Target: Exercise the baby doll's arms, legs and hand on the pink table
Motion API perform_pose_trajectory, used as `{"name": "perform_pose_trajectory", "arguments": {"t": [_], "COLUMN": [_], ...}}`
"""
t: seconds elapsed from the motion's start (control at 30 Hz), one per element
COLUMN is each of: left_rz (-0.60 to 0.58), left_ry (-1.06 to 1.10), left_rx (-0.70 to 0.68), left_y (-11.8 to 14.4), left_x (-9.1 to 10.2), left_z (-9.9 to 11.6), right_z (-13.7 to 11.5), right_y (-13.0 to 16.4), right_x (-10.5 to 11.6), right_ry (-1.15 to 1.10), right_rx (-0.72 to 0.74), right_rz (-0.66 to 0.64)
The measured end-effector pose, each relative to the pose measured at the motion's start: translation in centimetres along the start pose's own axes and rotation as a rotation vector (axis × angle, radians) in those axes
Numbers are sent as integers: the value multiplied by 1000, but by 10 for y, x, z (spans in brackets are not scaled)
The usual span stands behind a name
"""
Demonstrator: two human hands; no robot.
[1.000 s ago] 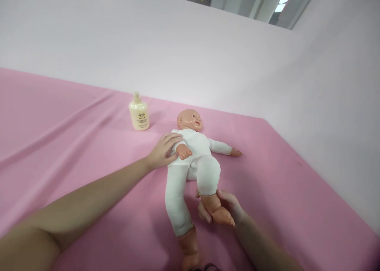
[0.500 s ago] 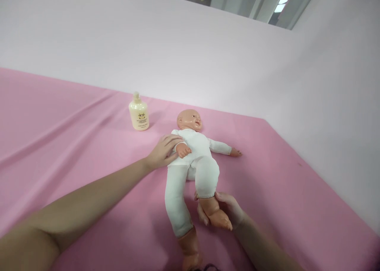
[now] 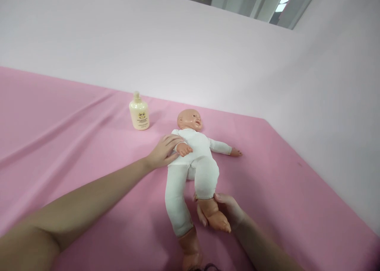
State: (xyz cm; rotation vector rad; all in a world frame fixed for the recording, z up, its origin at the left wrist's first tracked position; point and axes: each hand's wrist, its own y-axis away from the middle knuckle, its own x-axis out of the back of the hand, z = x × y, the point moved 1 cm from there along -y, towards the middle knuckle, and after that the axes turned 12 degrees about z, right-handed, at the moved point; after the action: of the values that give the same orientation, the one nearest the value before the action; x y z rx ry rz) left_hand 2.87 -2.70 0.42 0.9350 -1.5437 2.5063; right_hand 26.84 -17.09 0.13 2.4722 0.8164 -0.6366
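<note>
doll (image 3: 192,160) on its back on pink sheet (image 3: 74,144) | left hand (image 3: 162,151) flat on its side, fingers open | right hand (image 3: 224,211) fingers curled round foot (image 3: 215,215) | probably light, soft body, hard limbs; grip there | bottle (image 3: 139,113) beyond left fingers

A baby doll (image 3: 192,156) lies on its back on a pink cloth (image 3: 74,144), head toward the far wall and feet toward the viewer. It has a bare plastic head, peach-coloured plastic hands and feet, and a soft white cloth body, arms and legs. One arm is bent across its chest; the other stretches out flat to the side on the cloth. One leg lies straight, its foot at the bottom edge of the view. The other leg is bent and raised at the knee, so its bare foot sits nearer the body, off the cloth.
</note>
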Motion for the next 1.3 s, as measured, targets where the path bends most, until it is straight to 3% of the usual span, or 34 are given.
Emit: {"name": "perform_pose_trajectory", "arguments": {"t": [0.5,0.73,1.03,1.3], "left_rz": [-13,-15,-52,-24], "left_ry": [5,-13,-47,-37], "left_rx": [17,-22,-132,-136], "left_y": [-1,1,3,4], "left_x": [0,-1,-2,-3], "left_z": [-1,-2,2,-1], "right_z": [-2,0,-5,-4], "right_y": [1,0,0,0], "right_x": [-3,-2,-6,-5], "right_ry": [-2,-7,44,26], "right_rx": [14,28,116,118], "right_rz": [8,6,131,100]}}
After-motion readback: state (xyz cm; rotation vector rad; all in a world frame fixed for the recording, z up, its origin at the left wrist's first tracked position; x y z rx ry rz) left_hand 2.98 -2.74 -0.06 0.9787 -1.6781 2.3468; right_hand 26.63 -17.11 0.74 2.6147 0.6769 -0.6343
